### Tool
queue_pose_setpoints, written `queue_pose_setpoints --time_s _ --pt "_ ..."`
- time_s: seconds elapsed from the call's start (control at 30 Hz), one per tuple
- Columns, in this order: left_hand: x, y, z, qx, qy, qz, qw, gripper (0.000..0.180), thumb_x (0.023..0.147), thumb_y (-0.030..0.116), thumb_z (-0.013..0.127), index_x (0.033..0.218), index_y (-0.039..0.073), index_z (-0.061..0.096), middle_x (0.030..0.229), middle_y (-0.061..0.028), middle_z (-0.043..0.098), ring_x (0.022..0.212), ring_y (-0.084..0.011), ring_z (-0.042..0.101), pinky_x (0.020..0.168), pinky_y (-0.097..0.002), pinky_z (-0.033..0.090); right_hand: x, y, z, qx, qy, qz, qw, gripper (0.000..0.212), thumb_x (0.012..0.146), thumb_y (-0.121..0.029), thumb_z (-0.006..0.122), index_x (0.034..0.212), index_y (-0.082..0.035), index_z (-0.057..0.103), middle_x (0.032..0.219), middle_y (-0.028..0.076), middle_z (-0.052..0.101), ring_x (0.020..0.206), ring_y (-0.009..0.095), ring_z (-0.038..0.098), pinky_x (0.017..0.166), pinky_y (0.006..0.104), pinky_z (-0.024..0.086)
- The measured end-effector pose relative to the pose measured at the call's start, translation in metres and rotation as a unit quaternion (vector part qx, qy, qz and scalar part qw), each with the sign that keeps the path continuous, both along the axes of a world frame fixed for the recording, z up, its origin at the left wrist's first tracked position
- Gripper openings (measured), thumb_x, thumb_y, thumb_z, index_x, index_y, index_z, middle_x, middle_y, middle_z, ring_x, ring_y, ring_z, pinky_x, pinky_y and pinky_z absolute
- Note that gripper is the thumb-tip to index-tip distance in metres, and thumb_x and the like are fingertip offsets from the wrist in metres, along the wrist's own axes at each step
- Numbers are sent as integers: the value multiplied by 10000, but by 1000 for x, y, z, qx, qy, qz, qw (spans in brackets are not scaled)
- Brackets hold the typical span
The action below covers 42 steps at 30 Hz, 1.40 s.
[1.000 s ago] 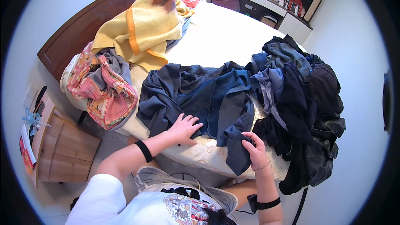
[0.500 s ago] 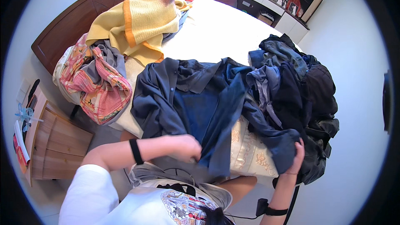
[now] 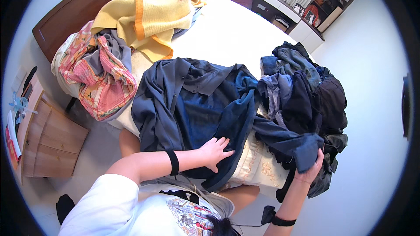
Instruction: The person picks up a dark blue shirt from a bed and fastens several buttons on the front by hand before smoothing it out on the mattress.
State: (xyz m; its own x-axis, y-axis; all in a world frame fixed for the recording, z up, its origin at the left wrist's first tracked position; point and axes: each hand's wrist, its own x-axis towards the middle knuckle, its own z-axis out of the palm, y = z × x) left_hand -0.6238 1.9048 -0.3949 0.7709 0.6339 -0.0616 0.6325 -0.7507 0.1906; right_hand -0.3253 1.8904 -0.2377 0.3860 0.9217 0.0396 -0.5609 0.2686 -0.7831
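A dark navy, long-sleeved shirt (image 3: 205, 109) lies spread out and unbuttoned on the near side of the bed, collar toward the far side. My left hand (image 3: 215, 154) is open with fingers spread, resting on the inside of the shirt near its lower part. One sleeve reaches to the right past the bed's edge. At its cuff, my right hand (image 3: 311, 169) is closed around the fabric from the right side; some of its fingers are hidden behind the cloth.
A heap of dark clothes (image 3: 323, 105) lies right of the shirt. A yellow blanket (image 3: 153, 13) and a pink patterned quilt (image 3: 103, 91) are bunched by the wooden headboard (image 3: 65, 13). A wooden bedside cabinet (image 3: 52, 142) stands at left. The white mattress (image 3: 227, 30) extends behind the shirt.
My left hand has moved right and opened flat on the shirt. My right hand has shifted slightly right and down, keeping its hold on the sleeve, which looks straighter.
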Motion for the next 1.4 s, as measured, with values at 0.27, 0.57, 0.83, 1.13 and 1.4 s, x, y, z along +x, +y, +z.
queue_pose_setpoints --time_s 0.27,0.57,0.83,1.13,1.4 --pt "-66 -4 14 -145 -174 -1 974 709 758 385 716 1373 132 469 1317 -148 518 1245 -303 468 1007 -461 366 -185 46 5 27 -281 419 863 512 918 -72 586 1401 -38 422 1306 114 545 1076 185 600 924 298 452" --pt "-151 3 11 4 -13 323 946 856 691 362 738 1434 185 350 1467 -150 301 1393 -342 232 1001 -747 197 -135 63 -173 -65 -753 97 647 957 628 -127 774 1442 -51 276 1401 230 287 1284 408 369 1086 426 331" --pt "-193 35 36 -36 -183 275 943 607 657 -74 588 1231 123 577 943 -84 656 920 -270 637 842 -352 506 -56 75 -123 35 -663 -9 748 297 648 94 500 828 -45 690 848 110 617 916 279 593 834 331 476" --pt "-164 116 55 -8 -232 229 945 309 740 173 623 1030 84 678 1102 -144 653 1048 -314 611 904 -371 487 -32 85 -119 -20 -725 -21 689 327 706 -101 655 1032 -106 687 1178 117 608 1077 296 571 958 395 442" --pt "-84 168 15 35 63 277 958 648 724 201 710 1329 158 482 1311 -149 485 1256 -315 432 970 -489 390 -116 98 -138 -47 -883 169 436 792 674 -263 735 1396 -201 415 1255 73 554 1246 241 466 1097 605 197"
